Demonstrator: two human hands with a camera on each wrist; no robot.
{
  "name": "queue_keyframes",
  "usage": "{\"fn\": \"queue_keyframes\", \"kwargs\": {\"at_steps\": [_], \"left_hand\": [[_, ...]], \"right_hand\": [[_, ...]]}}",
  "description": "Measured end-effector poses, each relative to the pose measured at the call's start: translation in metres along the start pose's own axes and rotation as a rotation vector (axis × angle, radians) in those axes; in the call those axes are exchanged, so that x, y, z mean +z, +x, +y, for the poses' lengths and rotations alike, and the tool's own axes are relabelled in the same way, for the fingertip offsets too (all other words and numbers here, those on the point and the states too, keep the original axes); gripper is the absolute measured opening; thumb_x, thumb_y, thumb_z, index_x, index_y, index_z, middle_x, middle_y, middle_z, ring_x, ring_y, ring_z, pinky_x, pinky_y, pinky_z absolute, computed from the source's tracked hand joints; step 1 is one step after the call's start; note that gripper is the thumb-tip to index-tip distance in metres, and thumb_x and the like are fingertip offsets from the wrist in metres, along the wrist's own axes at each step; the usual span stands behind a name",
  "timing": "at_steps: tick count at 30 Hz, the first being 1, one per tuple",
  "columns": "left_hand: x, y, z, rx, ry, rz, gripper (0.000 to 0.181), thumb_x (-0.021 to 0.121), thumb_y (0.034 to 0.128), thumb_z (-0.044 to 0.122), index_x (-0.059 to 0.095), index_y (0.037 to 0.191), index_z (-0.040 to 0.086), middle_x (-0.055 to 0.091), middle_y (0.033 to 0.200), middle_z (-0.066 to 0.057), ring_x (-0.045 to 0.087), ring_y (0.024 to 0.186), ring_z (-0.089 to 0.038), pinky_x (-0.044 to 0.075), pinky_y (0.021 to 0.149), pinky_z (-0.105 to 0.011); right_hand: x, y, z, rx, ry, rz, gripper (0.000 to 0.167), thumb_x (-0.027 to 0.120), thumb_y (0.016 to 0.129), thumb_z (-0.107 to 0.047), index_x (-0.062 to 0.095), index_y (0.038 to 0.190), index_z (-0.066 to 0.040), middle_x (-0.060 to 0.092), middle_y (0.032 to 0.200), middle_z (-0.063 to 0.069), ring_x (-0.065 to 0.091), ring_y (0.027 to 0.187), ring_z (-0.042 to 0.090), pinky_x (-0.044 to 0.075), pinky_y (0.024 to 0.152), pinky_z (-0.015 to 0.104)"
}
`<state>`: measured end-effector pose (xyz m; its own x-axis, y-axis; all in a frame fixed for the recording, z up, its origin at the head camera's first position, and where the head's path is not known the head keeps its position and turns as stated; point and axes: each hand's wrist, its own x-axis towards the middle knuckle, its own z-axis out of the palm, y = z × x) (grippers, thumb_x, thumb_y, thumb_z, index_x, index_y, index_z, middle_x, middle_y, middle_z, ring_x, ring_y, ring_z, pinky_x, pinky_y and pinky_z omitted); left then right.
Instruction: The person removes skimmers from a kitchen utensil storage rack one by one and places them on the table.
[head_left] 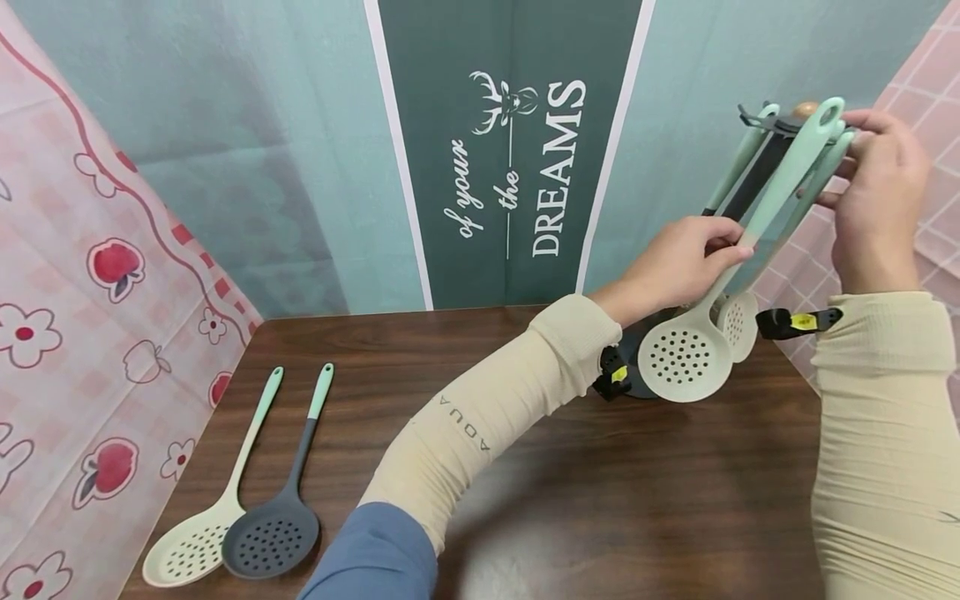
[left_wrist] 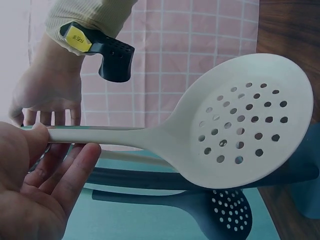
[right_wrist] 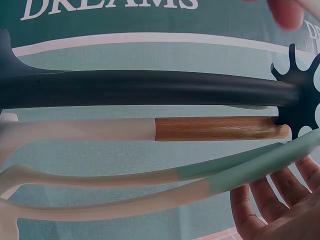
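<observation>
Pale perforated skimmer (head_left: 685, 356), right of the head view, before a hook stand (head_left: 757, 177). Left hand (head_left: 675, 254): thumb and fingers pinching the skimmer's handle. Right hand (head_left: 877, 192), upper right: fingers bent at a neighbouring mint handle (head_left: 828, 167); grip or mere contact, cannot tell. Risk, as judged: crowded handles might snag, unseating a neighbour or tipping the stand. Left wrist view, lower right, adds a dark perforated head (left_wrist: 231, 215), hidden from the head view; right wrist view, centre, a wood-grained grip (right_wrist: 215, 128).

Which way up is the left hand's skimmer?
The skimmer is head-down: its perforated head lies below the left hand, its green end above.
</observation>
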<state>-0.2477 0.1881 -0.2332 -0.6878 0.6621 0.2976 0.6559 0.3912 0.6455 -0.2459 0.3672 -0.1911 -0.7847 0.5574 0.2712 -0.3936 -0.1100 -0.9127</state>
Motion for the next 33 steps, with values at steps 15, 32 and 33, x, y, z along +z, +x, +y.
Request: {"fn": "queue_keyframes", "kwargs": {"at_steps": [15,32,33], "left_hand": [[-0.024,-0.017,0.004,0.039,-0.081,-0.022,0.015,0.061,0.1041,0.022,0.07,0.109,0.011,0.068,0.099,0.007,0.057,0.084,0.001,0.043,0.074,-0.009],[-0.068,-0.042,0.01,0.009,-0.26,-0.051,0.014,0.059,0.1046,0.014,0.068,0.11,0.004,0.068,0.105,-0.003,0.062,0.09,-0.006,0.054,0.071,-0.017],[-0.07,-0.045,0.008,0.011,-0.254,-0.052,0.014,0.059,0.1045,0.014,0.068,0.109,0.004,0.068,0.105,-0.004,0.062,0.09,-0.006,0.054,0.071,-0.017]], "right_hand": [[-0.001,-0.001,0.0,-0.007,0.008,-0.018,0.026,0.044,0.102,-0.008,0.07,0.104,-0.008,0.067,0.1,0.003,0.065,0.074,0.011,0.051,0.048,0.02],[-0.001,0.001,-0.001,-0.001,0.024,-0.022,0.026,0.042,0.101,-0.007,0.068,0.105,-0.007,0.064,0.093,0.003,0.065,0.071,0.012,0.05,0.045,0.02],[-0.001,0.001,-0.001,0.002,0.027,-0.022,0.027,0.042,0.101,-0.006,0.068,0.105,-0.007,0.064,0.093,0.003,0.065,0.07,0.012,0.05,0.044,0.021]]}}
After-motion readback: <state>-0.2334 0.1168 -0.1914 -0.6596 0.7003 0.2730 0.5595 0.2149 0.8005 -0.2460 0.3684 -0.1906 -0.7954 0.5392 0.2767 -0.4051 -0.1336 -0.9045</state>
